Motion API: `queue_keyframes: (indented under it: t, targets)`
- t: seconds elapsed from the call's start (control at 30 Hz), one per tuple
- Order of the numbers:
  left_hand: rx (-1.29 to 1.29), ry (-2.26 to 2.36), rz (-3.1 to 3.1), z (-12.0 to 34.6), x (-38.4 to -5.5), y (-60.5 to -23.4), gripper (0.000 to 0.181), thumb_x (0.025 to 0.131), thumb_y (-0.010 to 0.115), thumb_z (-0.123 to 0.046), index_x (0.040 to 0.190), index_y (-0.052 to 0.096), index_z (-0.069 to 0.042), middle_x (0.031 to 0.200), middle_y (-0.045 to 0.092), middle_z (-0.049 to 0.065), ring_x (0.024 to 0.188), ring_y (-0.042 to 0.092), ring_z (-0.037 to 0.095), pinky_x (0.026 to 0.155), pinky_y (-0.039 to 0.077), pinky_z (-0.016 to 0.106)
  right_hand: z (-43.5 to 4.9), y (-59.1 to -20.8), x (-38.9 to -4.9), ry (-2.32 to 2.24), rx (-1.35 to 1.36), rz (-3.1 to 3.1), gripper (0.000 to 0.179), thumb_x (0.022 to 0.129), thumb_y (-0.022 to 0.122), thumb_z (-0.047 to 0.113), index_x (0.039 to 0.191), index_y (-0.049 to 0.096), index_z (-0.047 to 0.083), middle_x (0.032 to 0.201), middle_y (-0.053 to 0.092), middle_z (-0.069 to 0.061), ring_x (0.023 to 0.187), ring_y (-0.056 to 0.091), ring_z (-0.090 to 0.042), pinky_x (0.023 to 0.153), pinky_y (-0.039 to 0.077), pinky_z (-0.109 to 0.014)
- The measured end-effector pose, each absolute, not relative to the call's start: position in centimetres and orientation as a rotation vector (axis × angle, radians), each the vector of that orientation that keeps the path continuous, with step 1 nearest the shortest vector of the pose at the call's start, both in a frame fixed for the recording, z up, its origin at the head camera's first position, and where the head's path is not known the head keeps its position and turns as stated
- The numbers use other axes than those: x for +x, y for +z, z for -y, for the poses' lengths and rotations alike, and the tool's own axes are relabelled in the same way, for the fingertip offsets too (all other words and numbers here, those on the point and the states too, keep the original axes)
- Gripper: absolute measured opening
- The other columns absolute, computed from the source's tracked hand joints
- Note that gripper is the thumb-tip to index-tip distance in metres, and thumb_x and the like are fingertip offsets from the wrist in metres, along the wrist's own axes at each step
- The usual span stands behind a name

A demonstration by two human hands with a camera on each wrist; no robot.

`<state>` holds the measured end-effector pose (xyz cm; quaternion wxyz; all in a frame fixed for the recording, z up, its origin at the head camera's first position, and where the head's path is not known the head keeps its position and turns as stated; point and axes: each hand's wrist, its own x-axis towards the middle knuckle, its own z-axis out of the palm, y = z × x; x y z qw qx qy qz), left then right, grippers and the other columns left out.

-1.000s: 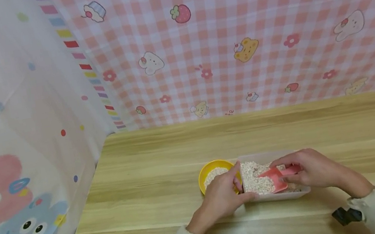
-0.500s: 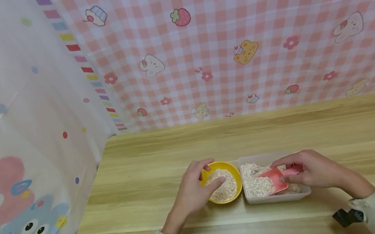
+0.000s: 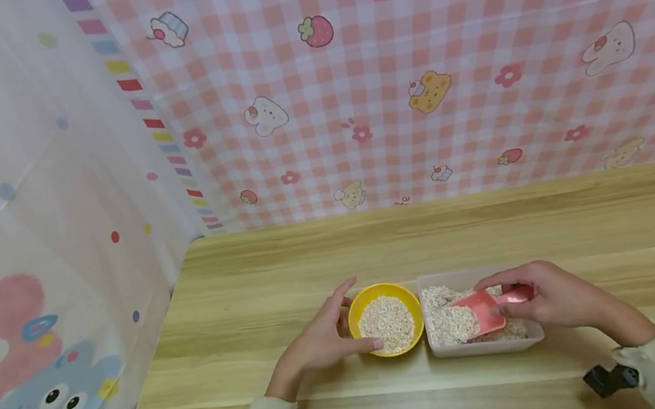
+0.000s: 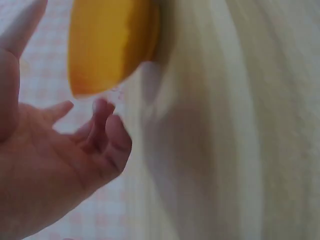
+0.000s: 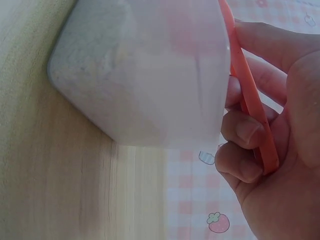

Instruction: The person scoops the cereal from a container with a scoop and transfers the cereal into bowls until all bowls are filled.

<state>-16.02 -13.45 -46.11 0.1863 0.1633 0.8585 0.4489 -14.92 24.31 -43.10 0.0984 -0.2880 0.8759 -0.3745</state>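
Right of the yellow bowl point(image 3: 417, 315), the right hand point(image 3: 551, 297) grips the scoop point(image 3: 488, 313) pointing toward it; the left hand point(image 3: 323, 337), nearer, is loosely spread.

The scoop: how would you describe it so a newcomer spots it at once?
On the wooden table, a whitish see-through box of pale flakes stands to the right of a yellow bowl. The scoop has its wide end in that box and its handle in the right hand. Its pinkish-red colour sets it apart from the whitish box and yellow bowl.
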Motion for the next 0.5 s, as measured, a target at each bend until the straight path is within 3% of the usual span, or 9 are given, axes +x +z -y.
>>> queue_keyframes:
  t: [0.1,0.2,0.3,0.5]
  targets:
    - [0.461,1.262,-2.33,13.5,-16.1,-46.5,0.115,0.074,0.088,-0.04,0.159,0.012,-0.028,0.148,0.042,0.008,0.127,0.046,0.024,0.109,0.036,0.048,-24.3,-43.2,-14.9,-1.135,-0.866,-2.584,0.034,0.09,0.074,0.023,0.121,0.069,0.009,0.067,0.042,0.013,0.06,0.038,0.0,0.05,0.035,-0.021]
    - [0.48,1.248,-2.283,13.4,-16.2,-46.9,0.12,0.072,0.089,-0.039,0.159,0.008,-0.031,0.162,0.026,0.006,0.146,0.028,0.026,0.119,0.02,0.053,-24.3,-43.3,-14.9,-1.175,-0.882,-2.568,0.034,0.09,0.074,0.022,0.121,0.069,0.008,0.067,0.041,0.013,0.059,0.037,0.001,0.049,0.034,-0.021]
    - [0.515,1.233,-2.263,13.3,-16.3,-47.2,0.122,0.072,0.089,-0.038,0.16,0.005,-0.031,0.166,0.014,0.004,0.15,0.017,0.028,0.119,0.015,0.056,-24.3,-43.4,-14.9,-1.208,-0.892,-2.552,0.033,0.09,0.074,0.02,0.121,0.069,0.007,0.067,0.041,0.014,0.059,0.037,0.001,0.048,0.034,-0.022]
    - [0.537,1.208,-2.252,13.1,-16.5,-47.4,0.123,0.07,0.091,-0.037,0.159,0.005,-0.035,0.166,0.013,0.002,0.15,0.018,0.028,0.119,0.016,0.055,-24.6,-43.7,-15.1,-1.274,-0.88,-2.513,0.031,0.091,0.072,0.016,0.121,0.068,0.007,0.068,0.049,0.012,0.057,0.038,0.001,0.046,0.035,-0.021]
